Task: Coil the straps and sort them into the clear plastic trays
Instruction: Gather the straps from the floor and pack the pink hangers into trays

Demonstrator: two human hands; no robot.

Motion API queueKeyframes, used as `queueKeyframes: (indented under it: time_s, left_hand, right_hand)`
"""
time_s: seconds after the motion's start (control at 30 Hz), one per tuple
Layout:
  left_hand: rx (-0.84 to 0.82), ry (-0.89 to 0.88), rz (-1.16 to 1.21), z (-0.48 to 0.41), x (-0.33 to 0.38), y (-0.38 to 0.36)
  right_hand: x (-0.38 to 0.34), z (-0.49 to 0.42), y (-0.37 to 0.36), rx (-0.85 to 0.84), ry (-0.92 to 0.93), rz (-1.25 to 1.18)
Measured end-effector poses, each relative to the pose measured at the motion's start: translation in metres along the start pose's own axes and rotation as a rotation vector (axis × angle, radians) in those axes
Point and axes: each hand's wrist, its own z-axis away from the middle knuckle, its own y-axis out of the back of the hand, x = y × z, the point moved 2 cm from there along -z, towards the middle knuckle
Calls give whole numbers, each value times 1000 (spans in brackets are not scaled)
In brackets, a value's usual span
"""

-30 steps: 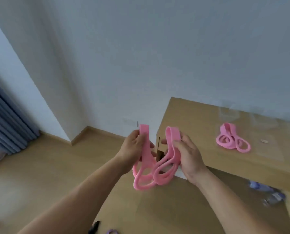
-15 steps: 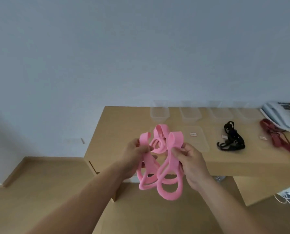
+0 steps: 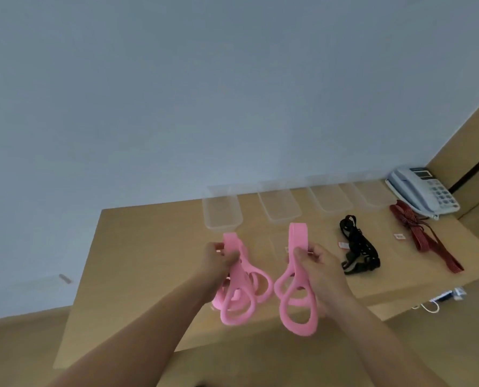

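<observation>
My left hand (image 3: 218,261) grips a bunch of pink looped straps (image 3: 236,298) near its top, the loops hanging below. My right hand (image 3: 317,265) holds a second pink looped strap (image 3: 297,300), upright, apart from the first bunch. Both hover over the wooden table (image 3: 154,236). Several clear plastic trays stand in a row at the table's back, the leftmost tray (image 3: 222,210) just beyond my hands. A black strap (image 3: 358,248) lies in a heap to the right, and a dark red strap (image 3: 422,236) lies further right.
A white desk phone (image 3: 425,192) sits at the table's back right corner. Small labels (image 3: 399,236) lie on the table near the straps. A clear lid lies flat between my hands. A white cable and plug (image 3: 439,298) hang below the table's right front edge.
My view has swung right toward the table. My hands have moved apart, separating the pink straps into two bunches, one in each hand, and now hold them over the table.
</observation>
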Motion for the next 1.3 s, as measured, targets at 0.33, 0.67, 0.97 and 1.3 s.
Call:
queueKeyframes:
  time_s: [0.33,0.67,0.97,1.3]
  left_hand:
    - [168,21,-146,-75,-21,-22]
    - [441,-14,-665,-80,-49,-39]
    - [564,-80,-1046,-71,-58,-53]
    - [401,96,-853,-47,-29,-40]
  right_hand:
    - [16,-89,15,-134,-219,206]
    - [53,-169,25,-276,-239,347]
    - [65,-187,34,-271,2,724]
    - [49,-190,40,-278,103,1086]
